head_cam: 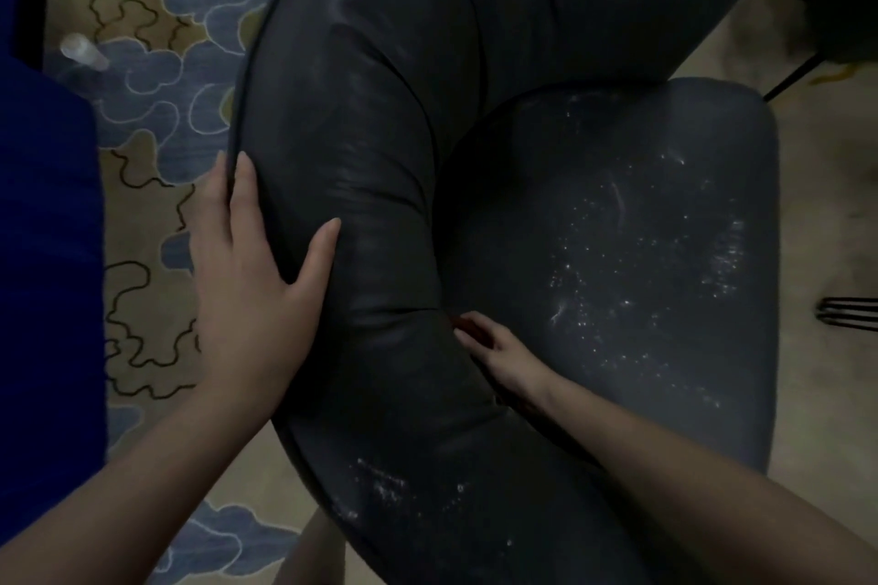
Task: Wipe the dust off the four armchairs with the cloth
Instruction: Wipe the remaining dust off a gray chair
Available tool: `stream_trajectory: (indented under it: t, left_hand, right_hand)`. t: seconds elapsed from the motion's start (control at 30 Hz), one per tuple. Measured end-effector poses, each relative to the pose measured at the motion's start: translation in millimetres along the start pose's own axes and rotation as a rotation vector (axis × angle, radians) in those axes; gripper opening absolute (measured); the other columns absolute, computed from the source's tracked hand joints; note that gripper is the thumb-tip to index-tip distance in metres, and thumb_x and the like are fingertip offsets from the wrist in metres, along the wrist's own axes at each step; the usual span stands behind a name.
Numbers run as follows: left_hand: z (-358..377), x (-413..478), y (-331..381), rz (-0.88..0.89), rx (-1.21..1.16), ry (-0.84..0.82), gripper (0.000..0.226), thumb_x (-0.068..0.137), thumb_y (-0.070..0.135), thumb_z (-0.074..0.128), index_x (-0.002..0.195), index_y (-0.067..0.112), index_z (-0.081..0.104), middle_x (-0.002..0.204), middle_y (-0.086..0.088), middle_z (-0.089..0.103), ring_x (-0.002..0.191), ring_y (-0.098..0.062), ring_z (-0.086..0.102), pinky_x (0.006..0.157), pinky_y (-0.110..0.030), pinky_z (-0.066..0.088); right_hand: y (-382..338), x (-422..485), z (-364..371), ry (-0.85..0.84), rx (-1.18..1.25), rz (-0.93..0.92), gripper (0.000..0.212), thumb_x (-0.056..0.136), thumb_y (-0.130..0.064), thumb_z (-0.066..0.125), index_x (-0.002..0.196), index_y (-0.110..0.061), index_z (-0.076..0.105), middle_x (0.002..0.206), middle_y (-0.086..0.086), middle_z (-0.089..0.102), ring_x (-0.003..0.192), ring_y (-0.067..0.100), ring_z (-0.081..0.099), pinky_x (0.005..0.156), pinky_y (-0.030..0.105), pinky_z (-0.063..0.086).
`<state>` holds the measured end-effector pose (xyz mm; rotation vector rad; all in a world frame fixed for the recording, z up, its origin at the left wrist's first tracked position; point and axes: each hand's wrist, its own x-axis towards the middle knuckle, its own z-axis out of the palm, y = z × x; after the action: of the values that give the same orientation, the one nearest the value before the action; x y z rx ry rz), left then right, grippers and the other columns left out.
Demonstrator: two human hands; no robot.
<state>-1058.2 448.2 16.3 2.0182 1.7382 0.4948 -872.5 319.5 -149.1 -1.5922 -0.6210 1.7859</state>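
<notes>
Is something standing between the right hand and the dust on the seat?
Nothing visible does. The right hand is at the crease by the backrest, and the dusty seat beside it lies bare.

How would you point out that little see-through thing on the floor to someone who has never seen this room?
Start at the big dark armchair filling the middle. Left of it the floor has a beige carpet with blue cloud shapes. High on that carpet, towards the picture's left edge, lies the small clear object, perhaps a plastic bottle: the only pale, see-through thing there.
</notes>
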Motion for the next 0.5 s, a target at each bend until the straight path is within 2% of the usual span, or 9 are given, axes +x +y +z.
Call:
stream_trajectory:
  t: [0.13, 0.23, 0.4, 0.5]
  left_hand:
    - [0.8, -0.4, -0.3, -0.002, 0.008, 0.007, 0.079, 0.094, 0.051, 0.050, 0.157, 0.018, 0.014, 0.164, 0.000, 0.011, 0.150, -0.015, 0.010, 0.112, -0.020, 0.007]
    - [1.0, -0.2, -0.9, 0.000, 0.008, 0.010, 0.080, 0.094, 0.052, 0.049, 0.157, 0.018, 0.014, 0.165, 0.000, 0.011, 0.150, -0.016, 0.010, 0.112, -0.019, 0.006]
    - [0.9, 0.0, -1.5, 0.010, -0.009, 0.008, 0.080, 0.095, 0.052, 0.050, 0.157, 0.015, 0.015, 0.164, -0.003, 0.013, 0.150, -0.020, 0.013, 0.115, -0.026, 0.010]
    - [1.5, 0.6, -2.8, 0.010, -0.008, 0.005, 0.080, 0.096, 0.052, 0.050, 0.158, 0.016, 0.014, 0.165, -0.002, 0.011, 0.150, -0.020, 0.011, 0.116, -0.030, 0.011]
  right_hand:
    - [-20.4, -20.0, 3.8, 0.027, 0.013, -0.033, 0.011, 0.101, -0.026, 0.053, 0.106, -0.023, 0.062, 0.097, -0.010, 0.067, 0.090, -0.001, 0.062, 0.080, 0.016, 0.046]
    - [-34.0, -32.3, 7.6, 0.045, 0.018, -0.084, 0.011, 0.102, -0.021, 0.052, 0.104, -0.019, 0.063, 0.090, -0.012, 0.067, 0.087, -0.002, 0.061, 0.078, 0.015, 0.046]
    - [-52.4, -52.1, 11.7, 0.083, -0.001, -0.155, 0.018, 0.101, -0.021, 0.054, 0.110, -0.009, 0.062, 0.095, -0.002, 0.066, 0.091, 0.006, 0.061, 0.084, 0.021, 0.049]
    - [-64.4, -63.1, 14.8, 0.120, -0.064, -0.203, 0.017, 0.100, -0.021, 0.054, 0.110, -0.012, 0.064, 0.096, -0.005, 0.067, 0.093, 0.006, 0.062, 0.086, 0.021, 0.049]
